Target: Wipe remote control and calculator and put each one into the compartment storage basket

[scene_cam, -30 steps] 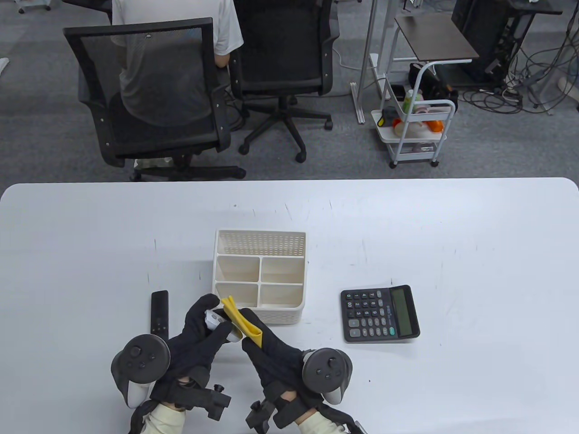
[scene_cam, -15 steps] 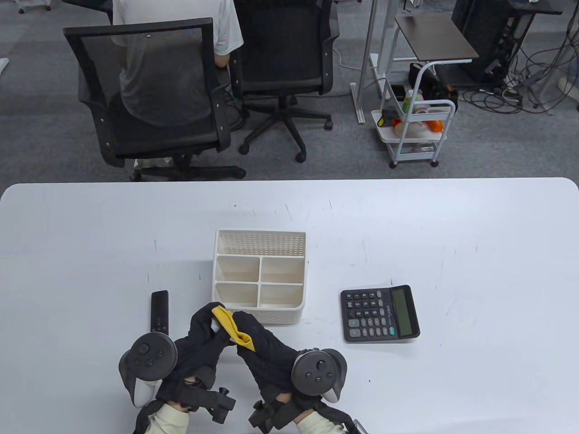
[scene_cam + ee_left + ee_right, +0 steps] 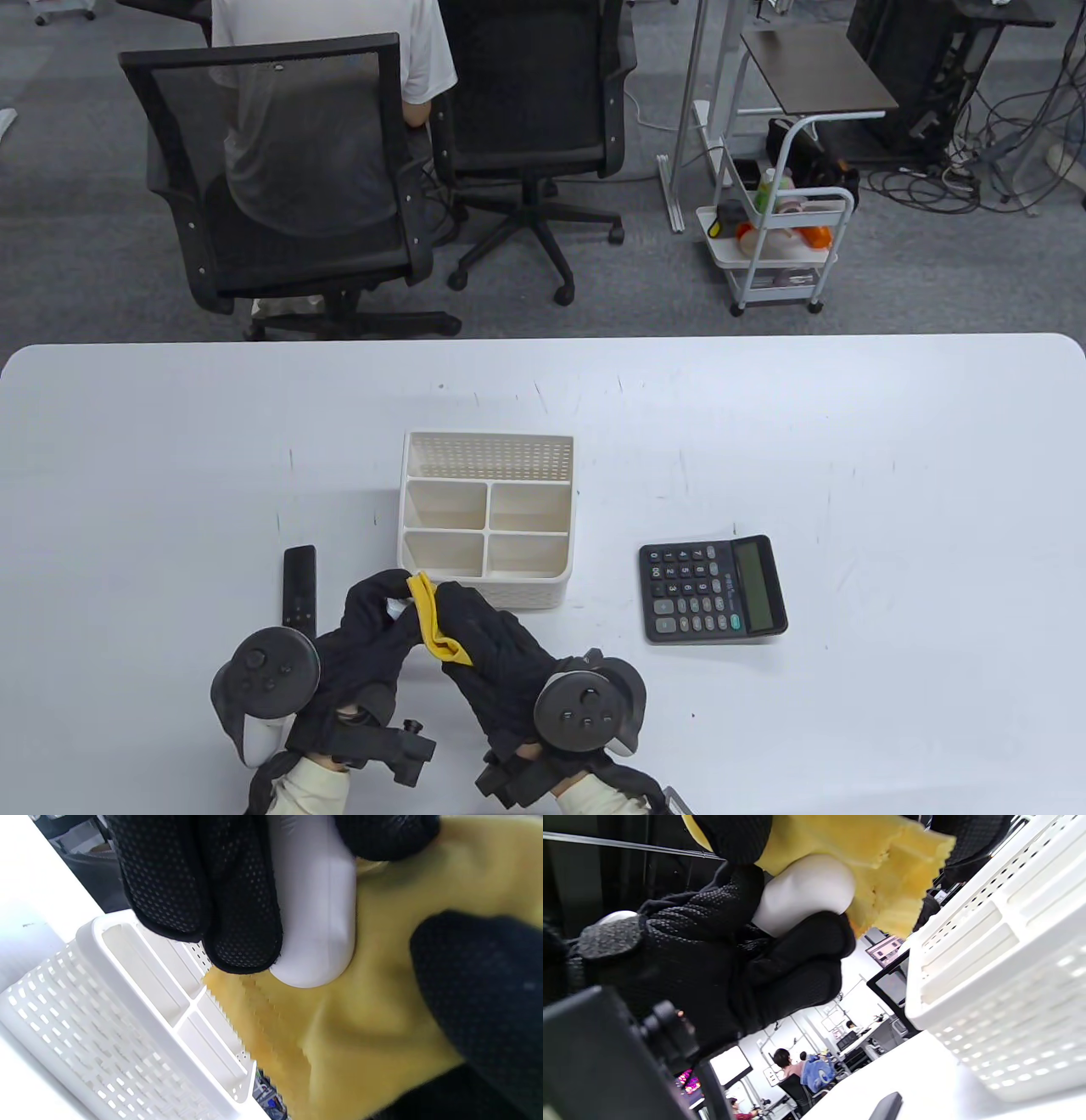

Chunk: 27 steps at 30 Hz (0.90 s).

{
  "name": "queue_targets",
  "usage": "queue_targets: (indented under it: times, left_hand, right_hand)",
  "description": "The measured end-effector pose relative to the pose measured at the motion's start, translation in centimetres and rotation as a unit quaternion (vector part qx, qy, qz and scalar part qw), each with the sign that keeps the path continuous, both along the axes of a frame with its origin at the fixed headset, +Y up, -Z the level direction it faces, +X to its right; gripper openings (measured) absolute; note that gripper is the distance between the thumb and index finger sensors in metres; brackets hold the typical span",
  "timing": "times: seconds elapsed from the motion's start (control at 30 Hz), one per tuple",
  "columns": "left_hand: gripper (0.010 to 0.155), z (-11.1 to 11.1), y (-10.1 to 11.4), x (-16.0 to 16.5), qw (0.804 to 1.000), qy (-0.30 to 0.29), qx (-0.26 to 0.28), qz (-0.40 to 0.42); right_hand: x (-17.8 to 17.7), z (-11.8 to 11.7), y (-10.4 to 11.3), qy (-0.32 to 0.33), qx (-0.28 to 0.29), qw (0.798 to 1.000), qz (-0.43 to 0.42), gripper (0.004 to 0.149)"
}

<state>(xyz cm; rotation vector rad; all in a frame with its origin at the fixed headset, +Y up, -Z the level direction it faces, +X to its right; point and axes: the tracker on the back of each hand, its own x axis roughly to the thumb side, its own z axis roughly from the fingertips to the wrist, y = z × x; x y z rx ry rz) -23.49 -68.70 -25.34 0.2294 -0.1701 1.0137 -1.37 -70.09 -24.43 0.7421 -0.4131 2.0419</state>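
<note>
My left hand (image 3: pixel 383 601) grips a small white remote control (image 3: pixel 396 608) just above the table, in front of the white compartment basket (image 3: pixel 486 443). My right hand (image 3: pixel 450 609) presses a yellow cloth (image 3: pixel 433 630) against that remote. In the left wrist view the remote's rounded end (image 3: pixel 314 912) lies on the cloth (image 3: pixel 373 1018). The right wrist view shows the cloth (image 3: pixel 865 853) draped over the remote (image 3: pixel 801 895). A black remote (image 3: pixel 299 586) lies flat to the left. The black calculator (image 3: pixel 713 590) lies to the right of the basket.
All basket compartments (image 3: pixel 127 1018) hold nothing. Beyond the table's far edge stand two office chairs (image 3: pixel 280 170), with a person seated in one. A white trolley (image 3: pixel 780 246) stands further right. The black remote (image 3: pixel 886 1107) lies close by my left wrist.
The cloth has slid along the white remote and now covers most of it. My right hand has moved left and toward me. The left hand keeps its hold.
</note>
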Motion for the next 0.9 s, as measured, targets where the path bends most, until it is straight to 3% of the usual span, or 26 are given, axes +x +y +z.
queue_targets:
  times: [0.17,0.3,0.5,0.73,0.9]
  left_hand:
    - [0.046,0.2,0.2,0.0,0.999,0.004,0.016,-0.034]
    - [0.046,0.1,0.2,0.0,1.0,-0.022,0.013,-0.007]
    - [0.048,-0.1,0.2,0.3,0.997,-0.075,0.003,0.033]
    - [0.053,-0.2,0.2,1.6,0.988,-0.15,-0.012,0.023]
    - [0.052,-0.2,0.3,1.7,0.992,-0.119,-0.001,-0.027]
  right_hand:
    - [-0.4,0.5,0.1,0.01,0.021,1.0,0.008,0.053]
    - [-0.3,0.3,0.1,0.001,0.008,1.0,0.002,0.053]
    - [0.2,0.0,0.1,-0.024,-0.014,0.999,-0.023,0.053]
    - [1.0,-0.6,-0.2,-0.021,-0.037,0.998,-0.051,0.053]
    - [1.2,-0.9,-0.3,-0.017,-0.071,0.995,-0.069,0.053]
